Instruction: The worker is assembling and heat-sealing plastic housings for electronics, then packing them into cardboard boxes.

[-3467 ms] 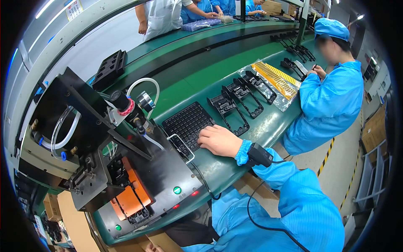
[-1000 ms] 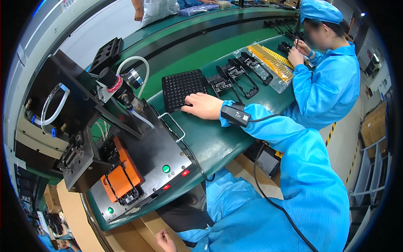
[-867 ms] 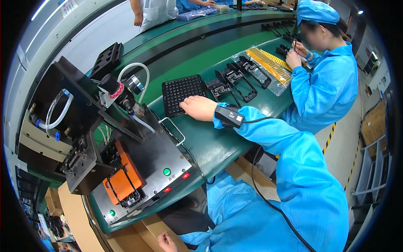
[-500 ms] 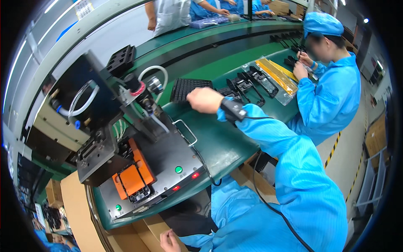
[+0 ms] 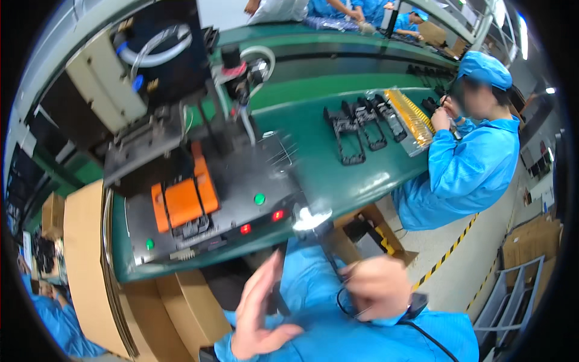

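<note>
My left hand [image 5: 262,317] is raised in front of my blue sleeve, empty, its fingers stretched and thumb apart. My right hand [image 5: 380,288] is closed beside it, smeared by motion. A dark, blurred thing [image 5: 329,244] with a bright glare at its far end runs from its fingers toward the bench edge; its kind cannot be made out. Ahead on the left stands a press fixture with a grey base plate [image 5: 235,214]. An orange block [image 5: 190,196] sits on that plate with black parts around it. Neither hand touches the fixture.
Black plastic frames [image 5: 350,142] lie on the green bench [image 5: 307,114], beside a bag of yellow strips [image 5: 410,117]. A co-worker in blue [image 5: 470,157] works at the right. Cardboard boxes [image 5: 181,301] stand below the bench, and a grey rack [image 5: 512,295] at the far right.
My right hand has come back from the black grid tray on the bench to near my body. That tray no longer shows on the bench. My left hand has risen; the view has shifted.
</note>
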